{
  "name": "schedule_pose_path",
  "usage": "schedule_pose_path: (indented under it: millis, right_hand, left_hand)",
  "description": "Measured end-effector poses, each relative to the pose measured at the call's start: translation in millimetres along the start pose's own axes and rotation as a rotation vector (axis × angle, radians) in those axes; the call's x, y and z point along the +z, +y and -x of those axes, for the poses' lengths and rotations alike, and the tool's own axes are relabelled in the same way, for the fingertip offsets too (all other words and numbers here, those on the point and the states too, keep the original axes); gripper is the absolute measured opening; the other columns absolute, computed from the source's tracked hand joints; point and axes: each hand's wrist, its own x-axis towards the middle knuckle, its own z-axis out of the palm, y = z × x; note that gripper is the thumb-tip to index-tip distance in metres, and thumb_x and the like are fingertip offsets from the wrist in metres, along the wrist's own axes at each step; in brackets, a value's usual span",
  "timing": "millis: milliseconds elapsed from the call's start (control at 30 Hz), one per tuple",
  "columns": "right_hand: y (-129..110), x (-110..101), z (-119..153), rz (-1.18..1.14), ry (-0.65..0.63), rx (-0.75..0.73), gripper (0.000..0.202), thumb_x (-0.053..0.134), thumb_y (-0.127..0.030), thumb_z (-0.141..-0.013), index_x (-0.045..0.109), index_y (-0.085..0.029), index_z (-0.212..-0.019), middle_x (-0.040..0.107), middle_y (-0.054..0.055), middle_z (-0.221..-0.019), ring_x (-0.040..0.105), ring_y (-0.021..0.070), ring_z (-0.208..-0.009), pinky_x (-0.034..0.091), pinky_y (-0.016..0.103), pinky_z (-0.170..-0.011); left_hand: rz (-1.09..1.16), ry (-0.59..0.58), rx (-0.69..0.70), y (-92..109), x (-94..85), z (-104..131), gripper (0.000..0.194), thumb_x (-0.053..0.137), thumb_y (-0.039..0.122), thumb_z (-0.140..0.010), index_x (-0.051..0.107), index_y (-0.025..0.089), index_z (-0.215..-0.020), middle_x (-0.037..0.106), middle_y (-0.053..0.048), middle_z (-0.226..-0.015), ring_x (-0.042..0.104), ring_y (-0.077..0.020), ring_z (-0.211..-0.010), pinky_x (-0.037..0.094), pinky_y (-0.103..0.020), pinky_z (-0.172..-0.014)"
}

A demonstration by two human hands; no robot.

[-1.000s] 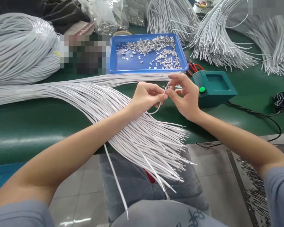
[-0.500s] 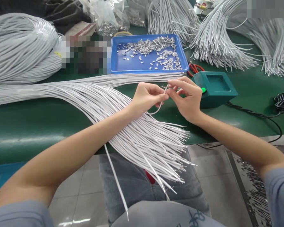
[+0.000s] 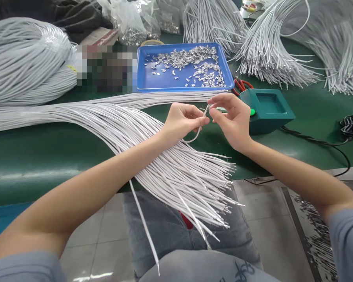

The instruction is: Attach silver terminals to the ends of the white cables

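Note:
My left hand (image 3: 184,122) is closed in a pinch on a white wire (image 3: 197,135), close to its end. The wire curves up from the fanned bundle of white wires (image 3: 164,156) beneath my left forearm. Its end sticks up past my left fingertips, with fine loose strands beside it. My right hand (image 3: 232,119) is just right of that end. Its index fingertip is at the wire's tip, and the thumb stands a little apart from the index finger. Whether the right fingertips touch the strands is hard to make out.
Behind my hands lies a blue tray (image 3: 164,84) of small metal terminals. A green box-shaped device (image 3: 267,111) with a black cable (image 3: 314,141) stands right of my right hand. Coiled wires (image 3: 26,58) lie at left, more wire bundles (image 3: 276,51) at back right.
My right hand has shifted slightly, and its thumb has come away from the wire and from my left fingertips. My left hand keeps its pinch in almost the same place.

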Motion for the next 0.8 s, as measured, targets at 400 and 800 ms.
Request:
schedule_pose_path:
  millis: [400, 800]
  right_hand:
    - [0.0, -0.5, -0.1, -0.051, -0.002, 0.075, 0.021, 0.07, -0.031, -0.078, 0.061, -0.027, -0.097, 0.064, -0.003, -0.078, 0.065, 0.0124, -0.076, 0.055, 0.026, -0.06]
    - [9.5, -3.7, -3.2, -0.248, -0.151, 0.241, 0.026, 0.063, -0.035, -0.083, 0.058, -0.026, -0.107, 0.06, -0.003, -0.076, 0.059, 0.0111, -0.067, 0.056, 0.029, -0.061]
  left_hand:
    - [-0.086, -0.03, 0.031, 3.0, 1.4, 3.2, 0.038, 0.085, 0.046, -0.059, 0.064, 0.014, -0.061, 0.062, 0.0, -0.053, 0.054, -0.0075, -0.046, 0.041, -0.021, -0.042]
    - [-0.013, -0.096, 0.012, 1.1, 0.3, 2.6, 0.037, 0.083, 0.045, -0.063, 0.073, 0.01, -0.071, 0.067, -0.004, -0.06, 0.062, -0.0104, -0.055, 0.05, -0.022, -0.053]
